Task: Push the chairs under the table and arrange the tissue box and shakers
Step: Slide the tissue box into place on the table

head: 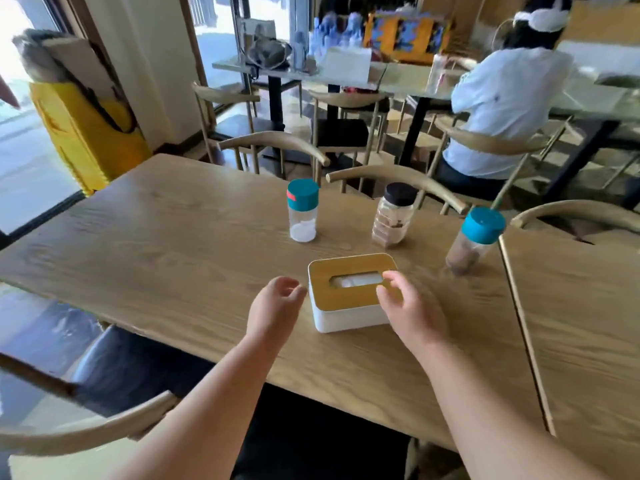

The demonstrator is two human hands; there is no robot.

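Head view: a person stands at the near edge of the bench (173,237), both arms reaching forward.
Step now: I think the tidy-up of the tissue box (349,292) is in hand, with both hands closing in on it.
Tissue box: it sits near the near edge, about the middle of the bench, wood lid on top.
Left hand (273,310): just beside the box's left side, fingers curled and apart, holding nothing.
Right hand (408,306): over the box's right end, fingers spread, tips on or just above the lid; I cannot tell if they touch.
Shakers: white-filled shaker (302,210), brown jar (394,214) and tilted-looking brown shaker (472,240) stand past the box, toward the far edge.
Chairs: near chair (86,434) looks not pushed in yet.
Next move: both hands need to grip the box's sides, then slide it near the shakers.
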